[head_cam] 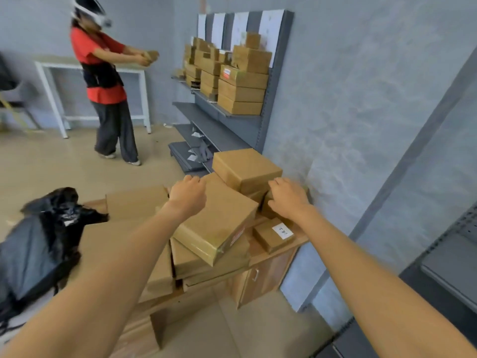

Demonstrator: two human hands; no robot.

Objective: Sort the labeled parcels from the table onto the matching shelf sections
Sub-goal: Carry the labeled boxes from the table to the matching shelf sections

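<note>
— Head view: how are the hands seen?

— Both arms are stretched forward over a heap of parcels on the wooden table (276, 250). The left hand (187, 193) is laid knuckles-up on the far edge of a large tilted parcel (219, 223), fingers bent over that edge. The right hand (287, 197) is curled on a smaller parcel (265, 208) at the wall side. The fingertips of both hands are hidden, so how firmly either parcel is held cannot be told.

— What else is hard to make out?

— A white label on a small parcel (273, 236) is seen near the right wrist, but its writing is not readable. A red-and-white sticker on the large parcel's side is blurred. Another parcel (245, 169) is stacked on top of the heap between the hands.

— And the shelves?

— The shelf unit (232, 117) against the wall is shown with its upper shelf packed with stacked boxes (241, 86); only scraps of paper are seen on the lower shelves. A second person (103, 73) in a red top is pictured beyond, with something brown held in both hands. A black bag (51, 228) is seen at the left.
</note>
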